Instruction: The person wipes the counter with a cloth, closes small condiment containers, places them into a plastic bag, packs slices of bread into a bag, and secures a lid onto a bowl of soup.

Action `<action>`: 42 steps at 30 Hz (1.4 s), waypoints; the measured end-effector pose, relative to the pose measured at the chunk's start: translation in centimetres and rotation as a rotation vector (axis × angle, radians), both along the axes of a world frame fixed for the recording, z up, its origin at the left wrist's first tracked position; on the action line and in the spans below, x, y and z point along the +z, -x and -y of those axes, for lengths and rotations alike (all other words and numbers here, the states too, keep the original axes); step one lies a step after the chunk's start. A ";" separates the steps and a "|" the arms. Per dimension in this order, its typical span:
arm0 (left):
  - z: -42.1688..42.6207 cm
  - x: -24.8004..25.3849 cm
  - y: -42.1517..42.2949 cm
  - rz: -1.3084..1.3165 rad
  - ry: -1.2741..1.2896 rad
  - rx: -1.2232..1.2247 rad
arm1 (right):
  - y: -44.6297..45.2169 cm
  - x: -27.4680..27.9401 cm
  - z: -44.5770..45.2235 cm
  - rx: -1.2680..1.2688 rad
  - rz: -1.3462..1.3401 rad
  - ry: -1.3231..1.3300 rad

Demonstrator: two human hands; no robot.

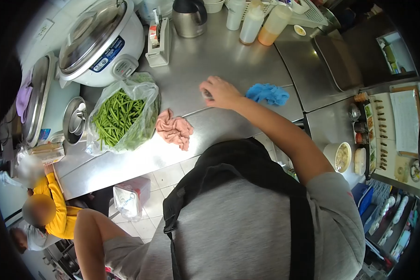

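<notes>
My right hand [220,92] is over the steel counter [228,56], its fingers curled round a small dark greyish thing [207,95] that I cannot make out. Just to the right of that hand lies a crumpled blue cloth [268,94]. A crumpled pink cloth [174,129] sits to the left, near the counter's front edge. Beside it stands an open clear plastic bag full of green beans [118,116]. My left arm [89,233] is bent at the lower left, and its hand is out of view.
A large rice cooker [119,51], a tape dispenser [158,46] and a steel jug [189,18] stand at the back. Squeeze bottles [251,23] are farther right. At the right is a tub of pale food [343,157]. A person in a yellow top [56,205] is at the lower left.
</notes>
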State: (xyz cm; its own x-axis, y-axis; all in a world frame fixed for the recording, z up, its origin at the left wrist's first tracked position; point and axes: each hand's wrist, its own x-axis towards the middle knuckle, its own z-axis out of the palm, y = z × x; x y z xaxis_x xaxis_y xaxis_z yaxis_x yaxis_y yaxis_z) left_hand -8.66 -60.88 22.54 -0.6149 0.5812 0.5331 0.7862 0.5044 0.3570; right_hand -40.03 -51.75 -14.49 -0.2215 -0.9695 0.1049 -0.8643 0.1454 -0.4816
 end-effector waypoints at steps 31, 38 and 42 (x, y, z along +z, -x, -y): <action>17.2 -21.7 29.2 0.353 0.269 1.138 | 8.0 -2.5 -19.6 -0.905 -0.025 -0.108; 28.6 -23.1 48.3 -0.064 0.028 1.527 | 7.9 -2.0 -18.9 -0.991 0.002 -0.046; 29.5 -22.6 48.4 0.027 -0.279 1.514 | 8.0 -2.0 -18.9 -1.002 0.009 -0.011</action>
